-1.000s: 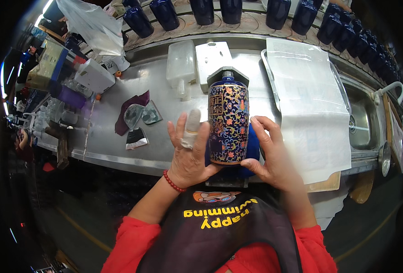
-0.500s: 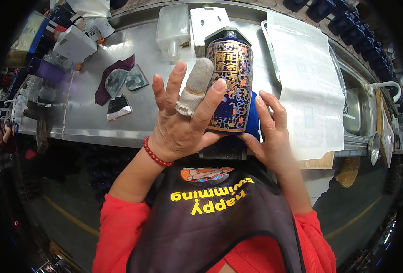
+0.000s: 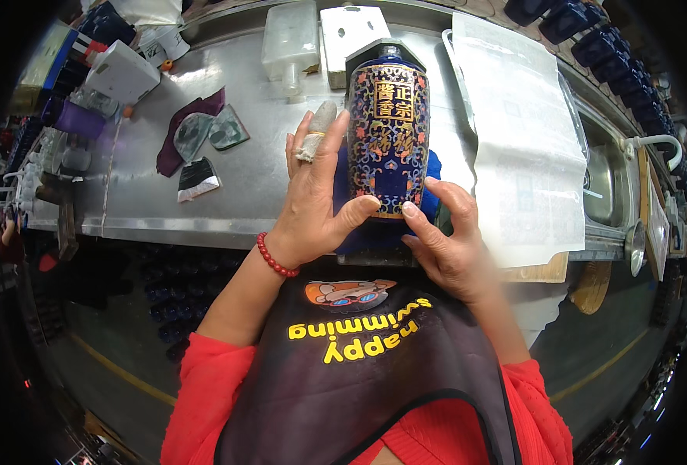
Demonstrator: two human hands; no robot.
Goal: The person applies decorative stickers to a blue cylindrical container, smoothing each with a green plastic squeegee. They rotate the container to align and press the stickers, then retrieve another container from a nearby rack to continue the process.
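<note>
A dark blue bottle point(image 3: 391, 147) with a gold and coloured floral pattern lies with its neck pointing away from me. Under it is a blue cloth point(image 3: 434, 167), and a dark angular support point(image 3: 410, 54) shows around its neck. My left hand point(image 3: 312, 186) is open along the bottle's left side, its thumb tip at the lower left edge. One of its fingers wears a grey-white cloth finger cover point(image 3: 318, 132). At the bottle's lower right, my right hand point(image 3: 453, 240) has its fingers apart, with the thumb tip touching the base end.
On the metal worktop point(image 3: 250, 77) lie dark cloth pieces and sponge pads point(image 3: 196, 133). A clear plastic container point(image 3: 290, 39) and a white box point(image 3: 351, 31) stand at the back. White paper sheets point(image 3: 523, 155) cover the right, beside a sink point(image 3: 605, 186). Several blue vessels point(image 3: 603, 50) line the far right.
The bottle has turned about its long axis, bringing its gold lettering to the front. My left fingers have swung upright and closer together; my right hand has shifted slightly left and down.
</note>
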